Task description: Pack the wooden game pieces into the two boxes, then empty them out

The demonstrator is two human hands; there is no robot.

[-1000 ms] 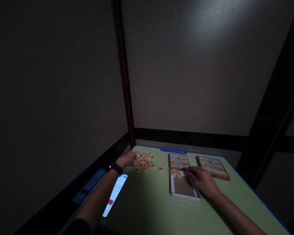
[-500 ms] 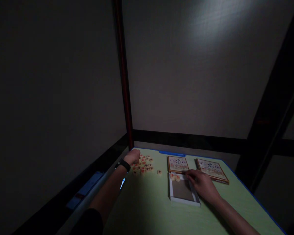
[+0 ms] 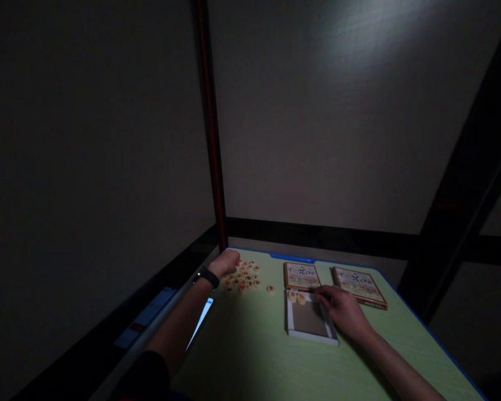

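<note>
At the far left corner of the green bench (image 3: 242, 328), left hand (image 3: 226, 262) is down at the edge of a loose cluster of game pieces (image 3: 242, 284). Back of the hand faces the camera, fingers curled down and mostly hidden; can't tell if they're closed on a piece. Pieces are small, round, pale, with red or dark marks, lying close together. One single piece (image 3: 270, 289) lies apart, right of the cluster, dark mark up.

Right hand (image 3: 345, 310) is over the right side of a shallow white tray (image 3: 313, 337), thumb and fingers bunched near its far right corner. Can't tell if anything is pinched there. Two pieces with red marks sit side by side at the tray's far left corner, one on the left (image 3: 291, 296), one on the right (image 3: 301, 299); brown tray bottom shows below them.

Just behind the tray, a printed box (image 3: 303, 275) lies flat. Second printed box (image 3: 359, 285), similar, lies flat to the right, beyond the right hand.

Black watch (image 3: 206, 277) on the left wrist, dark sleeve (image 3: 146, 373) further up. Phone (image 3: 200, 323) with lit screen near the bench's left side, partly covered by the left forearm.
</note>
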